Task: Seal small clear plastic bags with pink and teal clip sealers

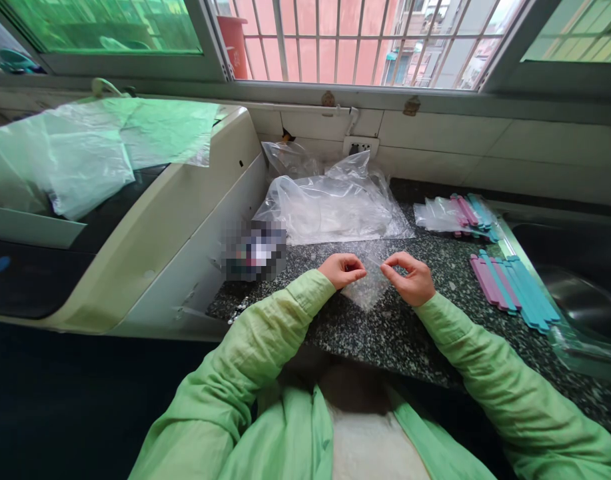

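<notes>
Two hands pinch one small clear plastic bag (369,285) over the speckled tabletop (385,327): left hand (342,269) and right hand (409,277), fingers closed on its top edge. It looks empty, nothing packed in it yet. Loose pink and blue sticks (512,288) lie to the right, bagged ones (458,215) behind; crumpled plastic sheeting (330,203) crowds the back

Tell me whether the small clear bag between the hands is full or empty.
Empty, it seems: the small clear bag, pinched by left hand and right hand, shows only speckled counter through it.
</notes>
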Action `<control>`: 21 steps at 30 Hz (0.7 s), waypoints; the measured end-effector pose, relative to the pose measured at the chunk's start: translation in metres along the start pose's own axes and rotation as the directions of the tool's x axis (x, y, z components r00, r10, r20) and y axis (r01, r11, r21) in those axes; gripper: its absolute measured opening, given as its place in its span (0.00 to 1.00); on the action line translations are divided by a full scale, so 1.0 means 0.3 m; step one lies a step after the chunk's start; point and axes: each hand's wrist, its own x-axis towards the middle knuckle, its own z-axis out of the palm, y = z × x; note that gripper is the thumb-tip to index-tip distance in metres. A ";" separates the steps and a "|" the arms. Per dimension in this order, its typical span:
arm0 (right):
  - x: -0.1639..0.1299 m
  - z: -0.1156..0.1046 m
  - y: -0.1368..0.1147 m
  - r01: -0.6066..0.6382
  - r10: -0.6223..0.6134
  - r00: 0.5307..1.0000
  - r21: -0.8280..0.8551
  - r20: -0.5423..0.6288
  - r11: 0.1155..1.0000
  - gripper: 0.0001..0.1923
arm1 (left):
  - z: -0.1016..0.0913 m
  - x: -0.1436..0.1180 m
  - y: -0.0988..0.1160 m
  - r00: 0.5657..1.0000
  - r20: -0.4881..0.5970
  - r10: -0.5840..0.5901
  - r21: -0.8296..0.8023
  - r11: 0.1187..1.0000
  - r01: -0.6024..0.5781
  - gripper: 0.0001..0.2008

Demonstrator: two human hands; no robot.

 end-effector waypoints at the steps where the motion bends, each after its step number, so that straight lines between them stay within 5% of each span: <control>1: 0.000 0.000 0.000 -0.003 0.003 1.000 -0.002 -0.003 1.000 0.08 | 0.000 0.000 0.000 1.000 -0.001 -0.005 -0.005 1.000 0.005 0.13; 21: 0.016 -0.044 0.025 -0.222 0.218 0.968 -0.019 -0.124 0.975 0.10 | -0.003 0.010 -0.028 1.000 -0.024 -0.003 0.059 0.998 0.005 0.18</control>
